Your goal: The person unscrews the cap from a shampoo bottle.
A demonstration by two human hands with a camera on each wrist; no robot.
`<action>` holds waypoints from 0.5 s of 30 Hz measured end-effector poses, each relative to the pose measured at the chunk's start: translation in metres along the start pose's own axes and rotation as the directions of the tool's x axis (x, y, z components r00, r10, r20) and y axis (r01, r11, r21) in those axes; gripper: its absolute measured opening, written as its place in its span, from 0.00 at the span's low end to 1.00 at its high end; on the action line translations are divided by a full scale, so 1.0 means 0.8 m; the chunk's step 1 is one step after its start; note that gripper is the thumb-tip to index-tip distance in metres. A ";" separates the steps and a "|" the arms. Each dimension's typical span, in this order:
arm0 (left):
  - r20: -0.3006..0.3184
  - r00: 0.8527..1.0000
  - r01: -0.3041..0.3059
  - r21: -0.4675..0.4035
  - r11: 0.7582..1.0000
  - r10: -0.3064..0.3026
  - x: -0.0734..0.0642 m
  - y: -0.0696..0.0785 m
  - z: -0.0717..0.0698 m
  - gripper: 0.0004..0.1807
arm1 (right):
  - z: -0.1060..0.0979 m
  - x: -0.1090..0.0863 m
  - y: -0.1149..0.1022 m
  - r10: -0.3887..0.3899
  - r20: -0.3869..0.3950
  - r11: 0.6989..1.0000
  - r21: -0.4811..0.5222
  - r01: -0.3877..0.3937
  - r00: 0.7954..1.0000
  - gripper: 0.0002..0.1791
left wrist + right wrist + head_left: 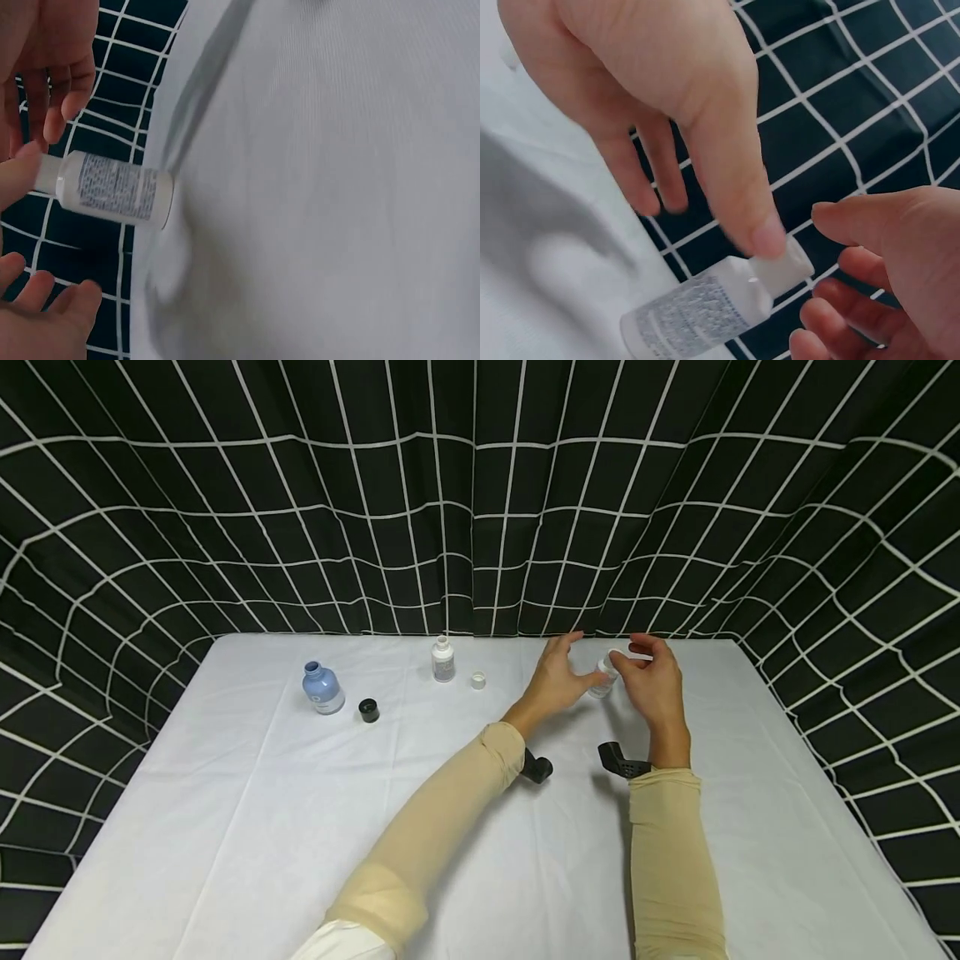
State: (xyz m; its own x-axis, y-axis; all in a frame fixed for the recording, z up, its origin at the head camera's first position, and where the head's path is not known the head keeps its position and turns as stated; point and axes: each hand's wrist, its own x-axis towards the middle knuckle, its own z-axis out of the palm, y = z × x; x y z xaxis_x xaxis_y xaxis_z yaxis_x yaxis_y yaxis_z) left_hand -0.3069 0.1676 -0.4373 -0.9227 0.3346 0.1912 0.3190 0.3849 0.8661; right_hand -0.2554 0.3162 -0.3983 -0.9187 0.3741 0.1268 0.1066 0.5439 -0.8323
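Observation:
A small white bottle [690, 319] with a printed label and a white cap [795, 268] stands on the white-covered table, between both hands. My left hand [553, 683] is on its left side, fingers spread and fairly straight. In the wrist views the left thumb [769, 236] overlaps the cap; whether it touches or only passes in front, I cannot tell. On the other side, my right hand [656, 681] hovers by the cap with bent fingers. The right wrist view shows a gap between the right thumb [847, 217] and the cap.
To the left stand an uncapped blue bottle [324, 689] beside a black cap [368, 710], and an uncapped white bottle [443, 662] beside a small white cap [478, 680]. A black curtain [495, 485] with white grid lines hangs behind the table's far edge.

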 end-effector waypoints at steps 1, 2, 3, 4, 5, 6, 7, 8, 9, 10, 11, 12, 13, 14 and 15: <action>0.026 1.000 0.006 -0.006 1.000 -0.006 0.001 0.000 0.002 0.48 | 0.001 0.001 0.000 -0.002 0.004 1.000 -0.008 0.002 1.000 0.31; 0.051 0.999 0.015 -0.008 1.000 -0.015 0.001 0.000 0.005 0.49 | 0.001 0.001 0.000 -0.001 0.009 1.000 -0.012 0.002 1.000 0.32; 0.076 0.997 0.023 -0.017 1.000 -0.022 0.001 0.001 0.006 0.50 | 0.002 0.001 0.000 -0.001 0.015 1.000 -0.017 0.001 1.000 0.32; 0.100 0.995 0.031 -0.026 0.999 -0.028 0.001 0.001 0.008 0.51 | 0.002 0.002 0.001 0.002 0.023 1.000 -0.020 -0.001 1.000 0.32; 0.118 0.992 0.036 -0.032 0.999 -0.032 0.000 0.002 0.010 0.51 | 0.002 0.002 0.001 0.005 0.032 1.000 -0.025 -0.004 0.999 0.33; 0.136 0.990 0.041 -0.031 0.999 -0.036 -0.001 0.002 0.011 0.51 | 0.002 0.002 0.001 0.008 0.044 1.000 -0.027 -0.007 0.999 0.33; 0.150 0.988 0.042 -0.022 0.999 -0.038 -0.002 0.002 0.013 0.50 | 0.002 0.002 0.000 0.010 0.054 1.000 -0.030 -0.009 0.999 0.34; 0.160 0.986 0.039 -0.012 0.999 -0.036 -0.003 0.003 0.014 0.50 | 0.002 0.002 0.001 0.011 0.062 1.000 -0.030 -0.009 0.998 0.34; 0.167 0.986 0.033 -0.007 0.999 -0.031 -0.004 0.003 0.015 0.48 | 0.003 0.002 0.001 0.011 0.070 0.999 -0.032 -0.009 0.997 0.34; 0.172 0.985 0.029 0.003 1.000 -0.029 -0.005 0.004 0.016 0.47 | 0.003 0.002 0.001 0.009 0.078 0.999 -0.033 -0.007 0.997 0.33; 0.178 0.984 0.018 0.019 1.000 -0.021 -0.006 0.004 0.017 0.46 | 0.004 0.002 0.001 0.005 0.082 0.999 -0.037 -0.002 0.997 0.33; 0.183 0.983 0.008 0.033 0.999 -0.014 -0.007 0.004 0.017 0.45 | 0.005 0.002 0.001 0.003 0.086 0.999 -0.040 0.001 0.996 0.32; 0.187 0.982 -0.001 0.047 0.999 -0.008 -0.008 0.004 0.018 0.44 | 0.005 0.001 0.002 0.000 0.088 0.999 -0.045 0.004 0.996 0.31; 0.193 0.981 -0.010 0.056 0.998 -0.001 -0.009 0.004 0.019 0.43 | 0.006 0.001 0.003 -0.002 0.089 0.999 -0.050 0.006 0.996 0.30; 0.194 0.981 -0.018 0.065 0.998 0.005 -0.010 0.004 0.019 0.42 | 0.006 0.001 0.003 -0.003 0.089 0.998 -0.057 0.008 0.996 0.29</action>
State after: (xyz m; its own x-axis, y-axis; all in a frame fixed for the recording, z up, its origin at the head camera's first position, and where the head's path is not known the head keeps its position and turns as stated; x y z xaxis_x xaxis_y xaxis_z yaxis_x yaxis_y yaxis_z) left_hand -0.2954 0.1790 -0.4433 -0.8613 0.4976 0.1024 0.3494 0.4338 0.8305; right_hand -0.2575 0.3141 -0.4031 -0.9492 0.3041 0.0809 0.1204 0.5886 -0.7994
